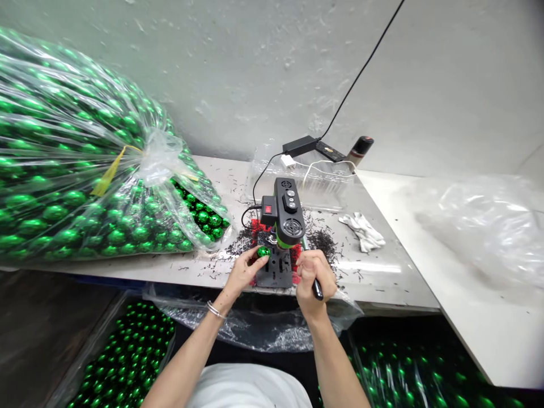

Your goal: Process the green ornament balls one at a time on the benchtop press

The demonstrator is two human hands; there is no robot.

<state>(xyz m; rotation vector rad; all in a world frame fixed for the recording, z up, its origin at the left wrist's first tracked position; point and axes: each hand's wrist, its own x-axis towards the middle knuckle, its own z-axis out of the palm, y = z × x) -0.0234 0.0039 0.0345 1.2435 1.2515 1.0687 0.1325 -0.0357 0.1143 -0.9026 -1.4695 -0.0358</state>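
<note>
My left hand (246, 269) pinches a shiny green ball (263, 251) between thumb and fingers, just in front of a small black bench drill press (290, 212). The ball is over the machine's slotted black base plate (274, 272). On the right side of the machine, my right hand (314, 275) is wrapped round its lever, whose black grip end (317, 290) sticks out below the fist. Red material and many small black shavings (322, 243) surround the base. The drill head hides whatever is directly beneath it.
A big clear bag of green balls (85, 170) fills the left of the table. Behind the machine are a clear plastic tray (327, 190), a power adapter (300, 145) and a dark bottle (361, 148). White gloves (363, 231) and plastic film (488, 226) lie right. More green balls (127, 345) are below.
</note>
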